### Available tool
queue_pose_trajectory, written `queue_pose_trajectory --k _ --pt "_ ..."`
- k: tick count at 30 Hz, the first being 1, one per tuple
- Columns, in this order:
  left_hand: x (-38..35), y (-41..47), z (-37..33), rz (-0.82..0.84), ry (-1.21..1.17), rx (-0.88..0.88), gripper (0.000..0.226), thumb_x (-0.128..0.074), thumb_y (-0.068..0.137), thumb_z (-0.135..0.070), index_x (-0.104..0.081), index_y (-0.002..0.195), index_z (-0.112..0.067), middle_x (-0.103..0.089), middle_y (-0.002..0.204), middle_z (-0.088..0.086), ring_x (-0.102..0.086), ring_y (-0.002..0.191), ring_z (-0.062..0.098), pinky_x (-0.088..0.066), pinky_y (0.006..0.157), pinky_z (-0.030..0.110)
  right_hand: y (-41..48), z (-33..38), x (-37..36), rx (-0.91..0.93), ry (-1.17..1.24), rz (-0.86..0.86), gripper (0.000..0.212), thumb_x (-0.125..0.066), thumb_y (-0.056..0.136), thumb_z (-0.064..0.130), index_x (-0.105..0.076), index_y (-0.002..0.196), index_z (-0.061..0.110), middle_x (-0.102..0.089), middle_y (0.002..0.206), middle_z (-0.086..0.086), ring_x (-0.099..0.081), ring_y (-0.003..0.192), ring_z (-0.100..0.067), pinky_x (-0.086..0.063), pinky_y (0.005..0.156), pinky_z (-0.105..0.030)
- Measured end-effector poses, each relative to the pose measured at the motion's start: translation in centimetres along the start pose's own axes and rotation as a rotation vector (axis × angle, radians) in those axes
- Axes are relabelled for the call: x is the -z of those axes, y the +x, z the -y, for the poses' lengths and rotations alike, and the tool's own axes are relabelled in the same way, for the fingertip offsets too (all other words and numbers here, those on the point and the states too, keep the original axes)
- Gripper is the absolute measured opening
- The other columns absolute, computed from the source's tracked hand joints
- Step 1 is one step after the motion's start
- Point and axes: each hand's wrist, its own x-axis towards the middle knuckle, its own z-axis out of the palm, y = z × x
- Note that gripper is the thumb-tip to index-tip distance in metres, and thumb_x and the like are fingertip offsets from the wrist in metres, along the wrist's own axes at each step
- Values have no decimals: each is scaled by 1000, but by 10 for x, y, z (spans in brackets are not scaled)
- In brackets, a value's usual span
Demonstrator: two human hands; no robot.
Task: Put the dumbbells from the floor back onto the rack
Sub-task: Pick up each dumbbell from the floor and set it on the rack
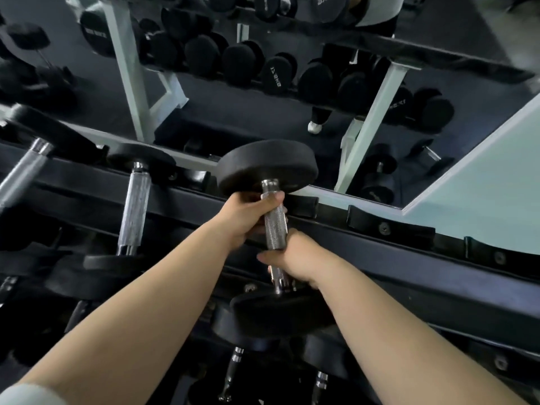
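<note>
Mirrored "KG" on reflected dumbbell (276,76)

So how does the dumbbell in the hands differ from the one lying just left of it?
The held dumbbell has both hands on its handle, left hand and right hand; the neighbouring dumbbell lies untouched on the rack. The held one's far head looks larger. Both have knurled metal handles and black round heads.

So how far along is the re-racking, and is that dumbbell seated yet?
Done: a racked dumbbell already lies on the rack to the left. In hand: both the left hand and right hand grip the dumbbell over the top tier; whether it is seated, I cannot tell. Left: the floor is out of view.
</note>
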Motion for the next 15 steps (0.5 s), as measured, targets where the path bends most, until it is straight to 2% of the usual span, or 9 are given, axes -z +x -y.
queue_pose_trajectory --k 1,3,5,7,10,15 --pt "2 1 0 16 34 1 7 -60 83 -17 -60 80 -11 -67 72 3 -65 65 14 -57 58 26 1 1 -4 -14 17 -3 50 -63 81 26 -45 122 2 -58 108 -11 -57 97 -25 -46 81 -32" --pt "8 3 3 31 93 14 7 -60 84 -18 -60 80 -12 -65 77 5 -65 65 13 -57 60 26 3 1 -15 -34 50 2 53 -63 81 28 -44 125 5 -58 113 -11 -57 99 -25 -46 82 -32" --pt "14 3 8 40 116 10 8 -59 85 -18 -59 79 -13 -65 77 6 -66 59 9 -57 55 22 4 3 -23 -48 68 1 55 -61 82 28 -41 129 8 -57 120 -12 -57 106 -26 -45 84 -31" --pt "17 3 10 55 115 -14 8 -57 86 -17 -58 79 -14 -65 78 6 -67 54 5 -57 53 19 6 6 -28 -49 45 -11 56 -60 84 28 -38 130 7 -55 122 -12 -56 108 -26 -42 78 -28" --pt "20 -2 12 46 58 -19 10 -54 87 -16 -56 78 -14 -65 78 6 -66 51 4 -56 54 19 6 8 -32 -44 29 2 58 -60 83 29 -37 131 6 -53 108 -9 -57 99 -25 -40 71 -27" --pt "21 -5 12 52 53 -15 11 -53 88 -16 -55 77 -15 -64 77 5 -66 53 4 -56 61 24 6 10 -35 -44 21 8 58 -60 83 30 -37 130 5 -48 102 -5 -51 90 -19 -39 74 -28"
